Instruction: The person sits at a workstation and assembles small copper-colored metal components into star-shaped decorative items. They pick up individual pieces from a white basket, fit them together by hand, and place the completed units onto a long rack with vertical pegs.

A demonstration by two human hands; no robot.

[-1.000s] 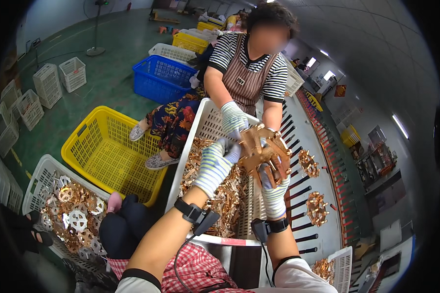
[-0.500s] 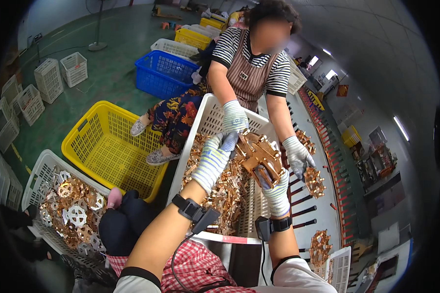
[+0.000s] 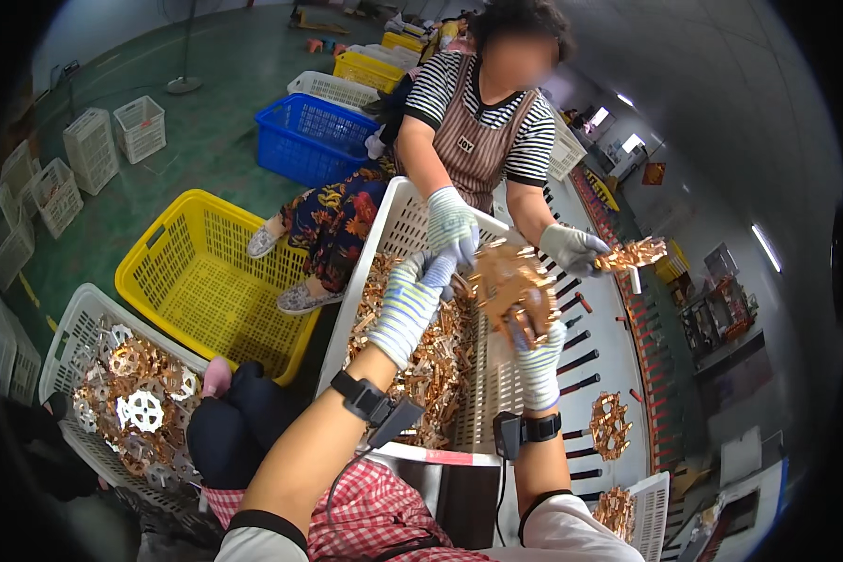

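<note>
My right hand (image 3: 539, 367), in a striped glove, grips a copper-coloured stamped metal part (image 3: 515, 290) from below; the part is blurred by motion. My left hand (image 3: 410, 314), gloved too, is closed at that part's left side, right against a co-worker's gloved hand (image 3: 451, 225). What its fingers hold is hidden. Beneath both my hands stands a white basket (image 3: 347, 323) with many small copper-coloured metal pieces (image 3: 431, 365) inside. The co-worker's other gloved hand (image 3: 574, 249) holds up another copper-coloured part (image 3: 635, 255) over the conveyor.
To the right runs a conveyor (image 3: 585, 323) with dark bars, carrying a copper-coloured ring part (image 3: 611, 426). A white crate (image 3: 651, 506) stands at its near end. On the left are a yellow basket (image 3: 159, 245), a white basket (image 3: 61, 342) of metal parts, and a blue basket (image 3: 286, 155).
The co-worker's one hand has lifted a part up and away from the conveyor. Parts on the conveyor have moved nearer to me. The part in my right hand has turned and risen slightly.
</note>
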